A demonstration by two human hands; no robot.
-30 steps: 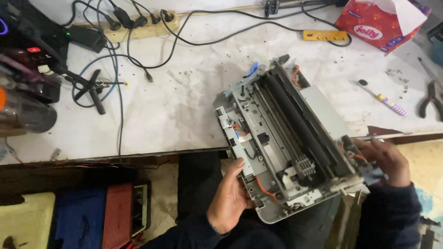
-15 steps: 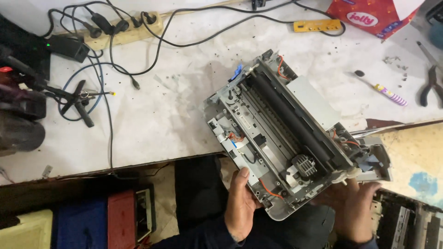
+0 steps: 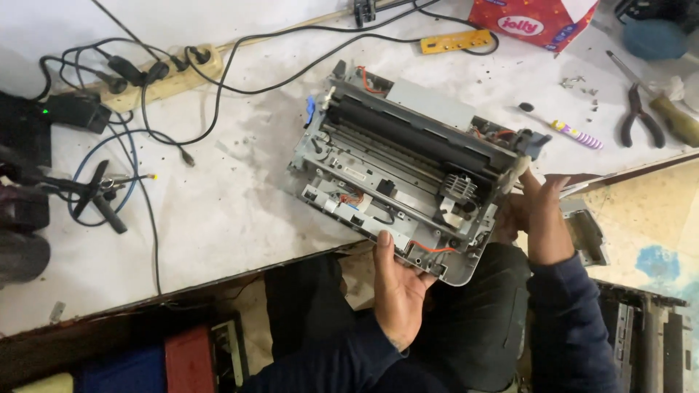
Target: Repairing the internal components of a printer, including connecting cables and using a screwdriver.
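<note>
The stripped printer chassis (image 3: 408, 171) lay at the white workbench (image 3: 218, 211) edge, its long axis running left-to-right away from the person, the left hand (image 3: 397, 287) clasping its near edge and the right hand (image 3: 535, 218) gripping its right end.

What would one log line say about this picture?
left hand: grips printer chassis front edge | right hand: holds its right end | chassis: half off table edge

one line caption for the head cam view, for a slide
Both hands, left hand and right hand, grip an opened grey printer chassis at the edge of a cluttered white workbench.
</note>
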